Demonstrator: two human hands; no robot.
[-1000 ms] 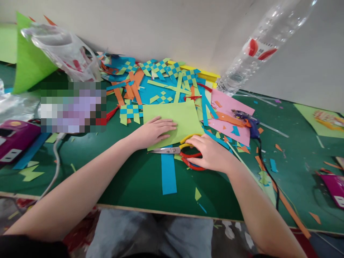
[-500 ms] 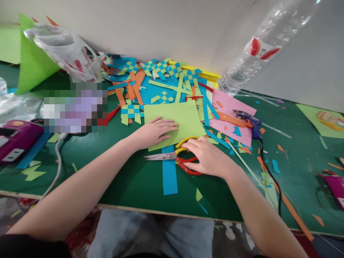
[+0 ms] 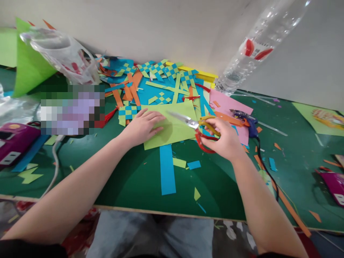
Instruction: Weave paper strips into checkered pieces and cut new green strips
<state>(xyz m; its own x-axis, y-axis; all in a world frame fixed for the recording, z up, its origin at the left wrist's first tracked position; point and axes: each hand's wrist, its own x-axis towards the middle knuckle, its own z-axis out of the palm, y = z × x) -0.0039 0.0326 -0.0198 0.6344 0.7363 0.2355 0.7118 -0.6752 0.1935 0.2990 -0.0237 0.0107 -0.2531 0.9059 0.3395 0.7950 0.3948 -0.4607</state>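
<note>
Red-and-yellow-handled metal scissors [image 3: 192, 123] rise over light-green rectangular paper sheet [image 3: 178, 130] | right hand [image 3: 225, 137] curled round them, right of sheet | left hand [image 3: 145, 126] flat atop sheet

One head-worn cam, facing fwd & down from above near edge of green tabletop [image 3: 129, 186]; fairly close, wide coverage. Wearer's jeans-clad lap [image 3: 126, 233] nearest, L hand [image 3: 146, 125] & R hand [image 3: 225, 138] approx. mid-view, pale wall [image 3: 161, 28] at far side.

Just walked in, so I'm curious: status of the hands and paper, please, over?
Left hand resting on light-green sheet. Right hand holding scissors over it. Blue strip at sheet's near edge.
</note>
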